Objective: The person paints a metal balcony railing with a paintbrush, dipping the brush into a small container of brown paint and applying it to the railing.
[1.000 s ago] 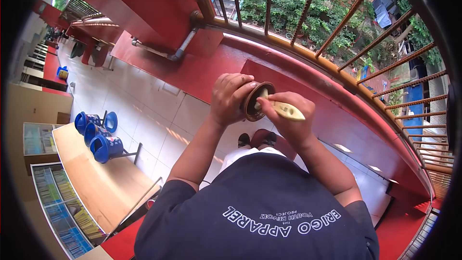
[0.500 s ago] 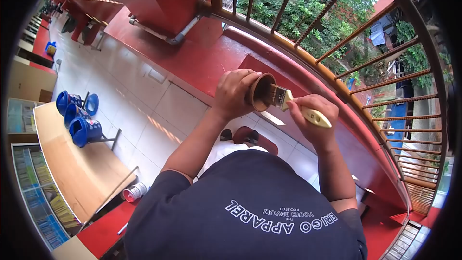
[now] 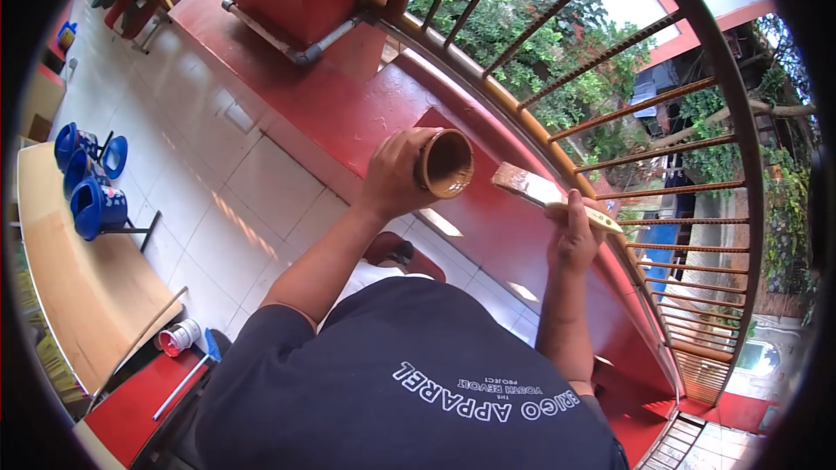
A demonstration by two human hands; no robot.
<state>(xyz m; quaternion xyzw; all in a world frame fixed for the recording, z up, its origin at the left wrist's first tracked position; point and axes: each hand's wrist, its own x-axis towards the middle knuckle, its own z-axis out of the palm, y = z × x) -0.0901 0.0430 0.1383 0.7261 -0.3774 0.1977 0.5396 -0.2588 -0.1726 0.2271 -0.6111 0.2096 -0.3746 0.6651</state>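
Observation:
A brown pot (image 3: 450, 165), its mouth tipped toward the camera, is wrapped by the fingers of my left hand (image 3: 396, 170). Wet brown paint shows on its inner wall. To the right, my right hand (image 3: 577, 235) grips a flat paintbrush (image 3: 544, 191) by its pale handle. The bristles carry brown paint and point left toward the pot, with a gap between the two. Both hands are in the air above the red ledge (image 3: 348, 122).
A curved railing (image 3: 557, 152) with rusty bars borders the ledge on the right, plants behind it. On the left are a wooden bench (image 3: 83, 278), blue bins (image 3: 96, 207), a paint can (image 3: 178, 337) and a blue-headed brush (image 3: 212, 345). White floor tiles (image 3: 252, 200) lie between.
The paintbrush has come out of the pot and moved right, away from its mouth. My view has shifted, and the pot's opening now faces the camera more.

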